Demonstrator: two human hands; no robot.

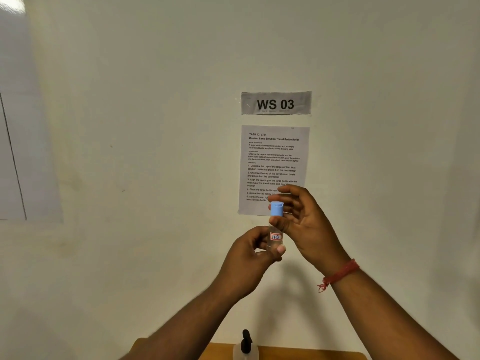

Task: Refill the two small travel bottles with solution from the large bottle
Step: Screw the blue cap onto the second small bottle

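Observation:
A small clear travel bottle [275,239] with a red-bordered label reading 17B is held up in front of the wall. My left hand [253,252] grips its lower body with thumb and curled fingers. Its light blue cap [277,209] sits on top, and my right hand [302,216] pinches that cap between thumb and fingers. At the bottom edge stands the large clear bottle [245,353] with a black pump top [246,341], on a wooden table [311,353]. A second small bottle is not in view.
A white wall fills the view. On it hang a grey sign reading WS 03 [275,103] and a printed task sheet [274,162]. A red thread band [340,274] circles my right wrist.

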